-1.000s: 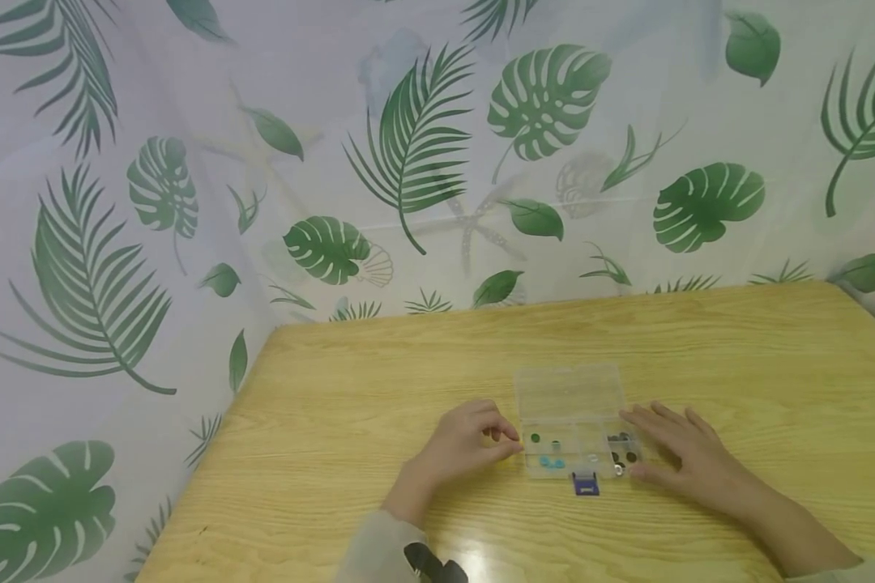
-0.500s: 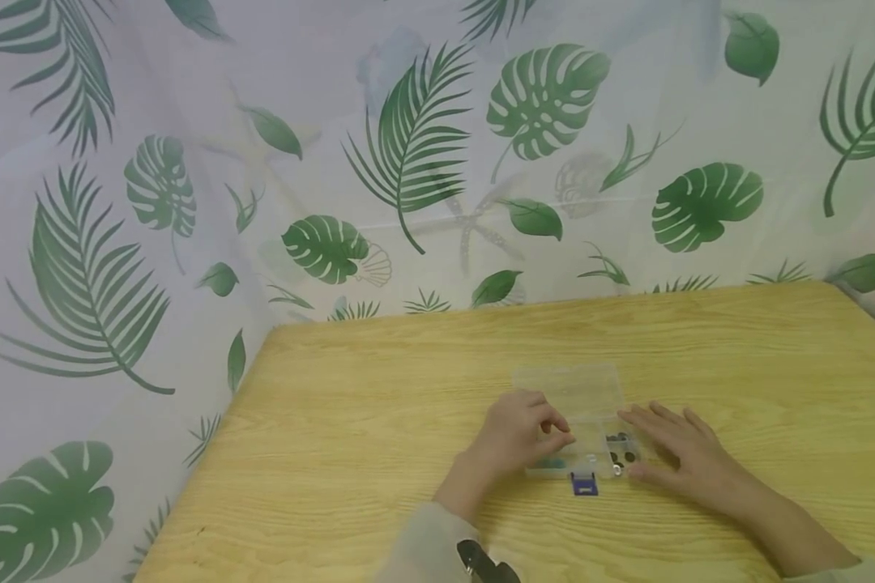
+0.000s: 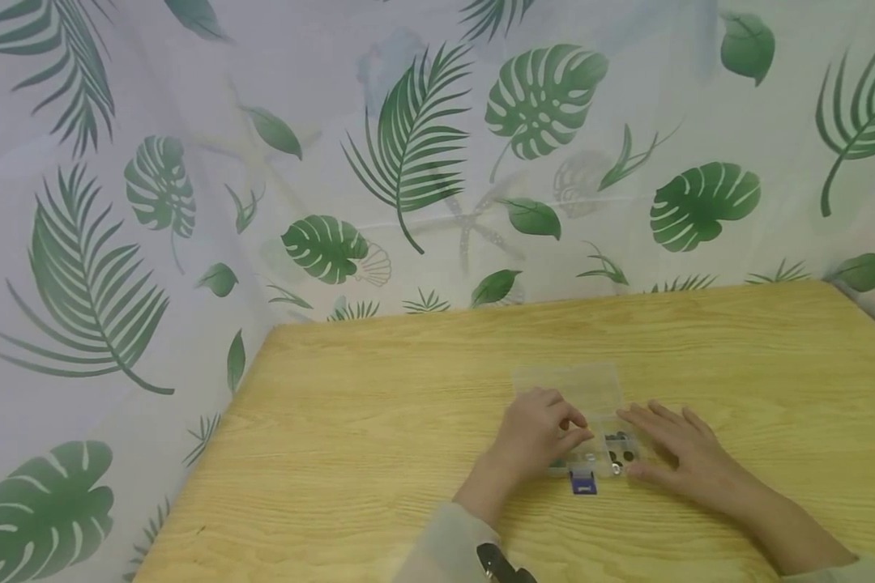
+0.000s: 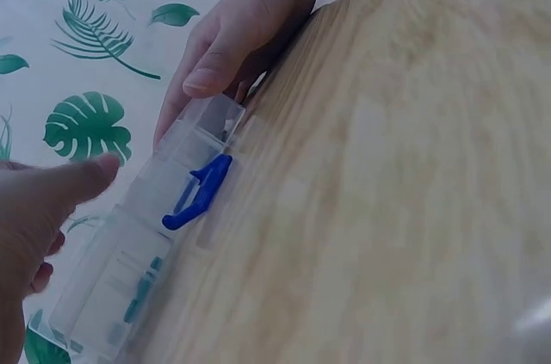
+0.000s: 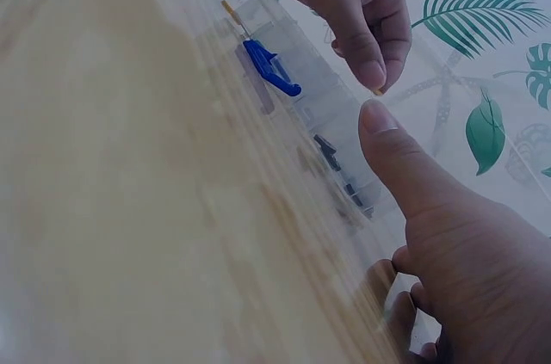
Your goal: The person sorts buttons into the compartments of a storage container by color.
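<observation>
My left hand (image 3: 532, 433) is over a clear plastic compartment box (image 3: 579, 380), thumb and forefinger together. Between those fingertips is a tiny yellow piece (image 5: 377, 91), its kind too small to tell. The box lid is tipped back, and a blue latch (image 3: 583, 482) hangs at the front. My right hand (image 3: 689, 453) lies at the box's right end with fairly straight fingers, its thumb by the near corner. Small black discs (image 3: 629, 457) and a white ring (image 3: 616, 469) sit in the right compartments. Teal pieces (image 4: 142, 291) show through the left wall; my left hand mostly hides that part from above.
A wooden-patterned table (image 3: 379, 389) carries the box. Behind it hangs a white cloth (image 3: 437, 283) with green leaf prints. Beyond the box's left end, a yellow thing (image 5: 231, 13) shows in the right wrist view.
My left hand has moved right, from the table at the box's left end to above its middle, with the yellow piece pinched. The right hand stays put.
</observation>
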Demonstrator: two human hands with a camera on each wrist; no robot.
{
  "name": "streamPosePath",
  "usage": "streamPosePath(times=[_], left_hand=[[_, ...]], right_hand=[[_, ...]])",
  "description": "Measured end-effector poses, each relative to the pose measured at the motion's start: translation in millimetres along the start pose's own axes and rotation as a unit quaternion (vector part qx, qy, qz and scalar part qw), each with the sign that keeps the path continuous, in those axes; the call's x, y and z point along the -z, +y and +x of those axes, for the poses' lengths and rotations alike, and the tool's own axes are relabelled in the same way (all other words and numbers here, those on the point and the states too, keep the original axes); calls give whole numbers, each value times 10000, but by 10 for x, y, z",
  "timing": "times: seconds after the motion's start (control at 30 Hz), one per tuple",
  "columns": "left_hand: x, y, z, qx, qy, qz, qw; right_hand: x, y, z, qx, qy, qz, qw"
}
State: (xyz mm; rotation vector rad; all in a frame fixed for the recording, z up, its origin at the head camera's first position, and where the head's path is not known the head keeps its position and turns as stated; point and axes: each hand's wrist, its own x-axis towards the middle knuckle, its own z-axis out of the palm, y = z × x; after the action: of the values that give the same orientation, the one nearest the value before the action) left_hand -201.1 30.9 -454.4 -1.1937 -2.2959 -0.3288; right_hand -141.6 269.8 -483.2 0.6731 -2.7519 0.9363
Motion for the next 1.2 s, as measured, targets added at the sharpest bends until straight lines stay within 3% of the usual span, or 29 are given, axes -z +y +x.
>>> streamPosePath(times=[0.2, 0.43, 0.8, 0.97, 1.2], left_hand=[[-6, -28, -29, -26, 303, -303, 9991], [63, -164, -141, 352, 272, -582, 9973], [196, -453, -461, 1268, -173, -1337, 9827], [305, -519, -560, 1551, -508, -1787, 9703], [354, -617, -654, 1973, -1084, -2049, 9525]], right_hand=[[-9, 5, 3, 31, 13, -13, 10000], [-7, -2, 22, 33, 18, -123, 9999], [-13, 18, -1, 18, -6, -21, 10000], [-9, 9, -3, 19, 6, -28, 10000], [6, 2, -4, -6, 10, -42, 10000]])
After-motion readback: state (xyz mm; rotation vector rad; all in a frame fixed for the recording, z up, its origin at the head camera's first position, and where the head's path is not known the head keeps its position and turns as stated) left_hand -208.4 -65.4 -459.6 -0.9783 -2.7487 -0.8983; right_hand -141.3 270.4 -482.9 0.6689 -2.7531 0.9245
